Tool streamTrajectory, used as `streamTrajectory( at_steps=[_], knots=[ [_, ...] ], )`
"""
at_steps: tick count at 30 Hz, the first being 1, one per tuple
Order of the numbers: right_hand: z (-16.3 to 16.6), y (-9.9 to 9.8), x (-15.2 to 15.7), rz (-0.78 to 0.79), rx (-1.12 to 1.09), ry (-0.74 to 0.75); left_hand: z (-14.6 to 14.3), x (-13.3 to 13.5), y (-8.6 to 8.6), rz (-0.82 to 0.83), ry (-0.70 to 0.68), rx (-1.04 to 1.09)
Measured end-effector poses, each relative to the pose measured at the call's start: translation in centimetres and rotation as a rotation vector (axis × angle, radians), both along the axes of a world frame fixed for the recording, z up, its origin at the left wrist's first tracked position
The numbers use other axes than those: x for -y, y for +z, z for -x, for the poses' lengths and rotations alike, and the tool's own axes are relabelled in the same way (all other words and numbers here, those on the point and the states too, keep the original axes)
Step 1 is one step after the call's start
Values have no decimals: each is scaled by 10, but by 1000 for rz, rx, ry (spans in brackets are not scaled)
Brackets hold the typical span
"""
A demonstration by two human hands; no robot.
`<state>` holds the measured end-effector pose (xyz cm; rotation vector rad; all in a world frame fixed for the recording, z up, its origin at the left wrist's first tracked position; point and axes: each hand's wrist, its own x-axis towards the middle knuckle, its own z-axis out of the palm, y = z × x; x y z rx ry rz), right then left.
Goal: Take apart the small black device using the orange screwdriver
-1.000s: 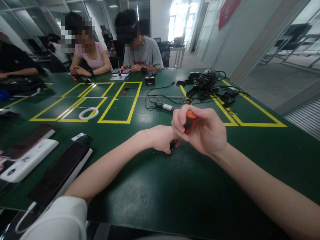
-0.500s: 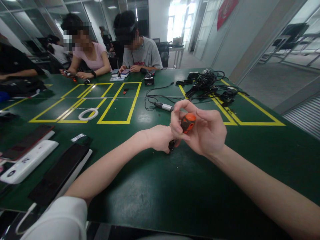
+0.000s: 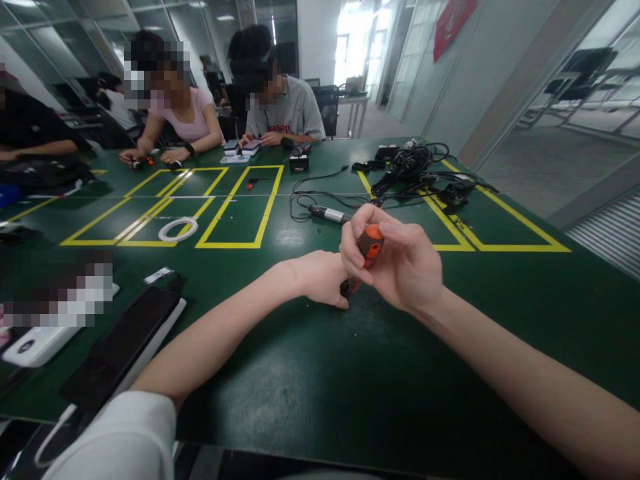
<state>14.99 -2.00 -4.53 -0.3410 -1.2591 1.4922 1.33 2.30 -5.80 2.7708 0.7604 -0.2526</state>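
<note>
In my right hand (image 3: 405,260) is a screwdriver (image 3: 371,245) with an orange and dark grey handle; my fingers close round the handle, and its shaft is hidden. Just left of it and lower, my left hand (image 3: 325,277) is closed on a small black object (image 3: 345,288) close to the table. Most of that object is covered by my fingers, so its kind does not show. Behind both hands lies a silver and black cylindrical tool (image 3: 330,215) with a cable.
A heap of black cables (image 3: 415,167) lies at the back right. A white tape roll (image 3: 178,230) rests by yellow tape outlines. Left are a black phone (image 3: 125,347) on a white block and a white power bank (image 3: 35,347). Two people (image 3: 285,107) work across the green table (image 3: 280,387).
The screwdriver handle has turned and tilted slightly, and my right hand has shifted a little left. My left hand stays nearly in place. A person across the table has lowered their hands.
</note>
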Motion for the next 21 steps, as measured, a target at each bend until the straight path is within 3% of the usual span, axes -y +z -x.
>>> streamTrajectory(
  at_steps=[21],
  knots=[
    [0,-2,1,-14,0,25,1,-4,1,49,44,-16]
  ],
)
